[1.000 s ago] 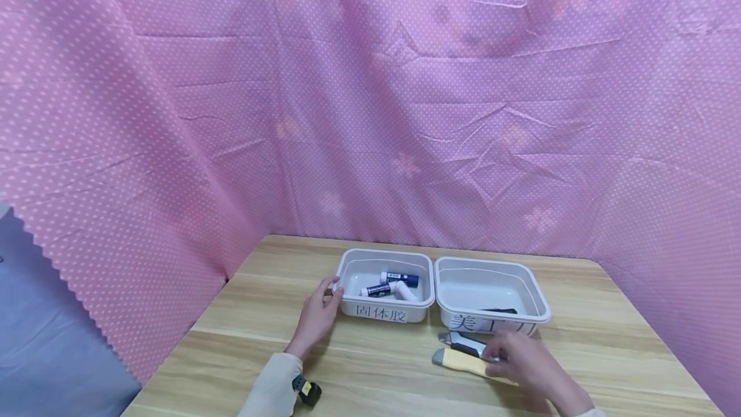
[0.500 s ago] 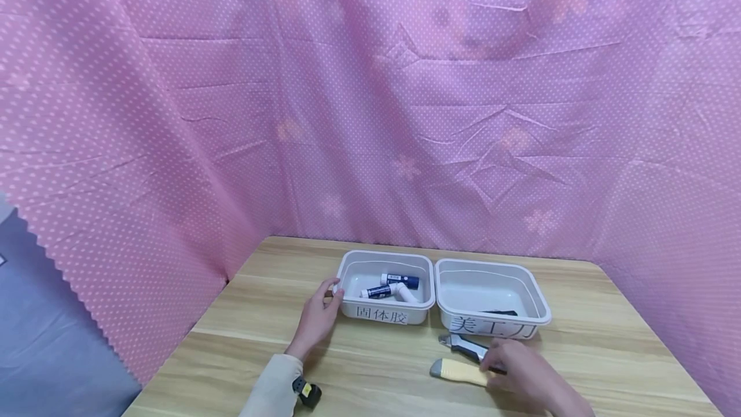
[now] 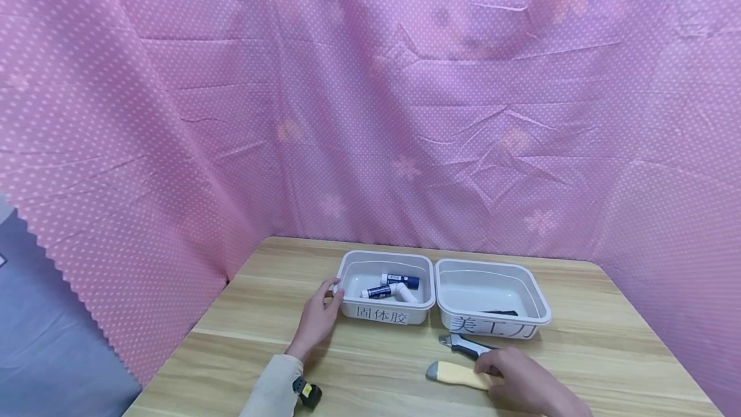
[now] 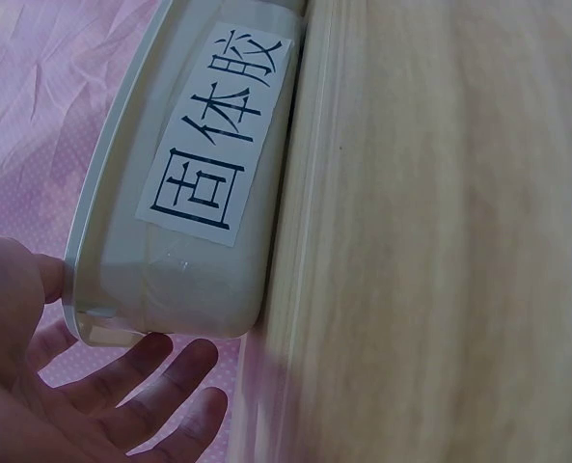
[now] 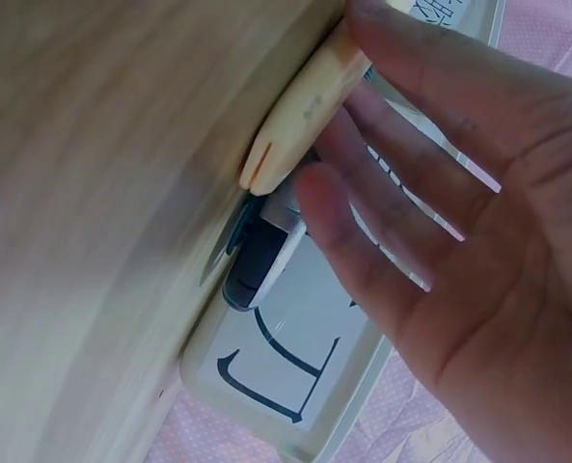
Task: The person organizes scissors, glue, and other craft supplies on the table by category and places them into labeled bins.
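Observation:
In the head view my left hand (image 3: 318, 317) grips the left end of a white plastic box (image 3: 425, 304), thumb at its rim. The left wrist view shows the other fingers hanging loosely below the box corner. My right hand (image 3: 518, 375) pinches the rear end of a yellow utility knife (image 3: 458, 374), lying low over the table with its grey tip pointing left. Just behind it lies a silver and black utility knife (image 3: 467, 346), its rear end partly hidden by the right hand. In the right wrist view, thumb and fingers flank the yellow handle (image 5: 310, 106).
Glue sticks (image 3: 401, 280) lie in the left box. A second white box (image 3: 492, 263) stands close beside it, with a dark object (image 3: 502, 313) low inside. Both have labels in front. The wooden table (image 3: 359, 375) is backed by a pink dotted curtain (image 3: 428, 166).
The right hand has shifted slightly toward the near edge and left, and the yellow utility knife has come with it, away from the silver and black one. The left hand stays put.

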Demonstrator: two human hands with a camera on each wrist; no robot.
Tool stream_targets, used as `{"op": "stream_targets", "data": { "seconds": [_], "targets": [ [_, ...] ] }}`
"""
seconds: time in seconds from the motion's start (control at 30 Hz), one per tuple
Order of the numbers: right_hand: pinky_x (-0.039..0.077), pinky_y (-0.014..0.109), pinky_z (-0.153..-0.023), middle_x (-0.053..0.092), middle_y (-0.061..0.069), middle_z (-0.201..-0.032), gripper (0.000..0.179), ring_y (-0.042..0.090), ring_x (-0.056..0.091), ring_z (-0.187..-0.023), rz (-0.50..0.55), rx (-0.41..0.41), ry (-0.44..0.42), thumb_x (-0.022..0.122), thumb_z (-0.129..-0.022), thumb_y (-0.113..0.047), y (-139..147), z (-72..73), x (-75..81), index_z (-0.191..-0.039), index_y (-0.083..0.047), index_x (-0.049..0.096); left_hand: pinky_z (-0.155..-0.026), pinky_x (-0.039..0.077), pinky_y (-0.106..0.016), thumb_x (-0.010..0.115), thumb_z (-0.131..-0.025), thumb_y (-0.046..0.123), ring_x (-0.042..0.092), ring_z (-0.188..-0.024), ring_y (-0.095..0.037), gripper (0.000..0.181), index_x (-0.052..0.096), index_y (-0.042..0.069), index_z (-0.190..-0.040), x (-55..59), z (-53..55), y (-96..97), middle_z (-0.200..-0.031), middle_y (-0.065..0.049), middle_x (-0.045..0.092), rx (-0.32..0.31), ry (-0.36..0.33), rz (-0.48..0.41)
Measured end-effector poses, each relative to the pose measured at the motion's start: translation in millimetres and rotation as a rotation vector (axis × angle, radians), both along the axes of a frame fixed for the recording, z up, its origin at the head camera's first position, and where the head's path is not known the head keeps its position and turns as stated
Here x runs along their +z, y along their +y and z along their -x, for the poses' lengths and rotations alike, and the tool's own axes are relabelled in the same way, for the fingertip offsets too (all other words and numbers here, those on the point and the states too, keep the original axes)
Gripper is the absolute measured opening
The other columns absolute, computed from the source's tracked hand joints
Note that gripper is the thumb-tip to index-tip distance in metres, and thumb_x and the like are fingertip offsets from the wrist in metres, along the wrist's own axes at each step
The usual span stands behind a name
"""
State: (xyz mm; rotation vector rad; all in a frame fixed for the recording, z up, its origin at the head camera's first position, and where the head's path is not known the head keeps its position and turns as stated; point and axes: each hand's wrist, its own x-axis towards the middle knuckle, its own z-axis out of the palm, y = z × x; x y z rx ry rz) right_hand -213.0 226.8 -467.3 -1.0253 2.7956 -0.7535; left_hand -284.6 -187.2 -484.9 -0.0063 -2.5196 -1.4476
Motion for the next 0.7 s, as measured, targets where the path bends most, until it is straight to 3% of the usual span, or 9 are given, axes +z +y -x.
{"op": "stream_targets", "data": {
  "seconds": [0.47, 0.7],
  "targets": [
    [0.053, 0.025, -0.069, 0.065, -0.017, -0.089, 0.028, -0.002, 0.055, -0.079, -0.027, 0.017, 0.005, 0.079, -0.080, -0.004, -0.8, 0.6, 0.7, -0.101, -0.022, 0.074, -0.080, 0.059, -0.038, 0.053, -0.107, 0.034, 0.070, -0.100, -0.026, 0.046, 0.051, 0.014, -0.148, -0.7, -0.8, -0.1, -0.126, -0.021, 0.065, 0.005, 0.007, 0.011],
    [0.053, 0.026, -0.069, 0.064, -0.018, -0.090, 0.028, -0.002, 0.055, -0.080, -0.038, 0.051, 0.091, 0.080, -0.080, -0.004, -2.0, -0.7, 1.1, -0.101, -0.021, 0.074, -0.080, 0.059, -0.037, 0.052, -0.108, 0.032, 0.069, -0.099, -0.025, 0.045, 0.050, 0.014, -0.149, 0.0, -0.9, -0.4, -0.128, -0.020, 0.064, 0.004, -0.010, 0.006]
  ]
}}
